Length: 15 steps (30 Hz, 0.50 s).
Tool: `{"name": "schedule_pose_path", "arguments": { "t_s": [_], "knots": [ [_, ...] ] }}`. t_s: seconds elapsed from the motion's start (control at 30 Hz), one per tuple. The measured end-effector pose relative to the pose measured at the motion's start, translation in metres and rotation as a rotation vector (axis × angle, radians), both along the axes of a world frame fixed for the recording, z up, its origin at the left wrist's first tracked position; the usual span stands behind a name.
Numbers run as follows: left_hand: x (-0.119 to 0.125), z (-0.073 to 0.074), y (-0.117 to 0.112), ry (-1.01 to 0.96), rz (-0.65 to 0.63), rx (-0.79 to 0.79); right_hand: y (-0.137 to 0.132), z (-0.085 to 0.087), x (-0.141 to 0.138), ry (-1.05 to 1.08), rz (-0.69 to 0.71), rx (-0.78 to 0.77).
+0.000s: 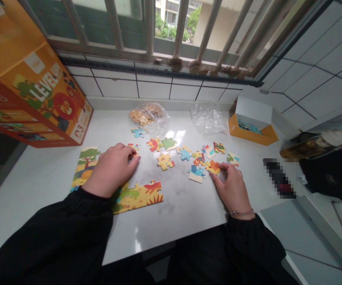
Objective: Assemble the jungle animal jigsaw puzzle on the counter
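My left hand (113, 168) is closed in a pinch at a small red-and-blue puzzle piece (134, 147), partly hidden by the fingers. Under and beside that wrist lie joined puzzle pieces: a strip with a green crocodile (130, 194) and a section with a tree (88, 155). My right hand (233, 184) has thumb and forefinger on the edges of an orange puzzle piece (213, 167) on the table. Around it lie several loose pieces, among them a blue whale piece (197, 171). Between the hands sit a yellow piece (165, 161) and a green piece (169, 143).
A tall orange box (44, 95) stands at the left. Near the wall lie a bag of puzzle pieces (148, 114) and a crumpled clear bag (208, 118). An open small box (252, 132) sits at the back right, with a bottle (313, 146) beyond it.
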State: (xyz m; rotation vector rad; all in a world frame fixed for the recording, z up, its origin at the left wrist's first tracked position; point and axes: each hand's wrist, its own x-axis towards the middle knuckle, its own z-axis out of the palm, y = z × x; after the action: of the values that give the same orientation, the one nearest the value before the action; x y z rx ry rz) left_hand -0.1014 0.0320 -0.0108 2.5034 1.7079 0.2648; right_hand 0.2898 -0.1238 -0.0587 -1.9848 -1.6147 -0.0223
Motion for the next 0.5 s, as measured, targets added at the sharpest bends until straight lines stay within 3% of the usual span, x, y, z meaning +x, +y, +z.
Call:
{"name": "schedule_pose_path", "arguments": {
  "t_s": [0.23,0.5],
  "knots": [
    [0.002,0.002,-0.002,-0.013,0.001,-0.019,0.0,0.006,-0.006,-0.007,0.06,0.09],
    [0.004,0.005,-0.005,0.007,0.026,-0.027,-0.001,0.016,-0.011,0.124,0.11,0.21]
  ]
}}
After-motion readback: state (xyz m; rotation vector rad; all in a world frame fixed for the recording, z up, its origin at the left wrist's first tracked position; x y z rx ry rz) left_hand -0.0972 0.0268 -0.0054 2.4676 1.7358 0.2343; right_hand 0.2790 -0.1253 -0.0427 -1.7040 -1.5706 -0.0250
